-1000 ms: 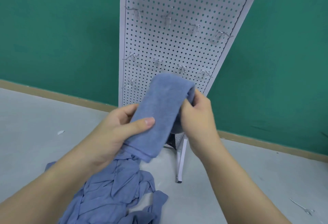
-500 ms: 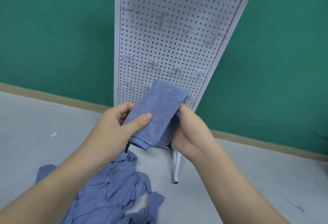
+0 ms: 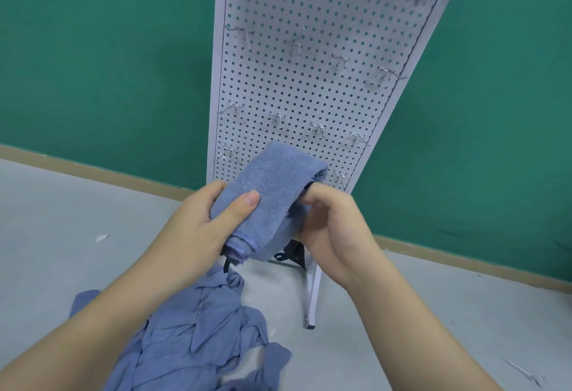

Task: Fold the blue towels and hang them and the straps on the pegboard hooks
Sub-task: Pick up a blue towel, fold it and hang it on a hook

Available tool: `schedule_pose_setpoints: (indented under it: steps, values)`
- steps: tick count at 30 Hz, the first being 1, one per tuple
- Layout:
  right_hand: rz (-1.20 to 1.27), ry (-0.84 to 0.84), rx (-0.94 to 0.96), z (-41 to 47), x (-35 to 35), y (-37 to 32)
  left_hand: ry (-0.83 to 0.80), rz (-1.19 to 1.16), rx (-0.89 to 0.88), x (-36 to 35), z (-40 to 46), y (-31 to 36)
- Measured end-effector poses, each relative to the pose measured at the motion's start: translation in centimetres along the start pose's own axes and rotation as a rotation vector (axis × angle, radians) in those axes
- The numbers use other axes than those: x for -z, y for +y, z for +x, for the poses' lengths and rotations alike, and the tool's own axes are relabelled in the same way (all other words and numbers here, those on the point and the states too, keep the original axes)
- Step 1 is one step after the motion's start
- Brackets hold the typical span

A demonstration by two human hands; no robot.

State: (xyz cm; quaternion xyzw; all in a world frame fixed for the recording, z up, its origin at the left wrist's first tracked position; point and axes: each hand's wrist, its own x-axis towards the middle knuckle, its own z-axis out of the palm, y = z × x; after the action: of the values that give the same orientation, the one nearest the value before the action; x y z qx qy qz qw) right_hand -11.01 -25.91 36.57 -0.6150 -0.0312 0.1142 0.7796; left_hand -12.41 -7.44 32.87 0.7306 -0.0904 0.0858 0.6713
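Terry-cloth blue towel (image 3: 272, 192) folded into narrow band, held just before lower pegboard (image 3: 309, 81); left hand (image 3: 198, 229) pinches near end, thumb on top, keeping fold shut; right hand (image 3: 334, 223) clenched round far side, fingers tucked under; unfolded towels (image 3: 192, 335) on floor below pegboard; free hooks (image 3: 318, 129) just above

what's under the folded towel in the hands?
Below the folded towel, held by left hand and right hand, a black strap pokes out; the rest is covered. Loose blue cloth lies on the floor.
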Motion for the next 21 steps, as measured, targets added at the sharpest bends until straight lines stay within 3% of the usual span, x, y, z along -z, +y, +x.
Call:
schedule_pose_setpoints:
  steps: [6, 11, 17, 21]
  values:
    - [-0.045, -0.072, -0.046, 0.0, -0.8, 0.2, 0.039, 0.07, 0.031, -0.3, -0.1, -0.5]
    - [-0.056, -0.072, -0.101, -0.1, -1.3, 0.5, 0.022, 0.307, 0.108, -0.1, -0.1, -0.6]
    - [0.019, 0.162, -0.103, 0.0, -1.4, 1.1, -0.043, 0.5, 0.072, -0.4, -0.8, -0.5]
    - [0.016, 0.191, -0.039, 0.2, -1.3, 1.2, -0.021, 0.424, 0.132, -0.3, -0.6, -0.2]
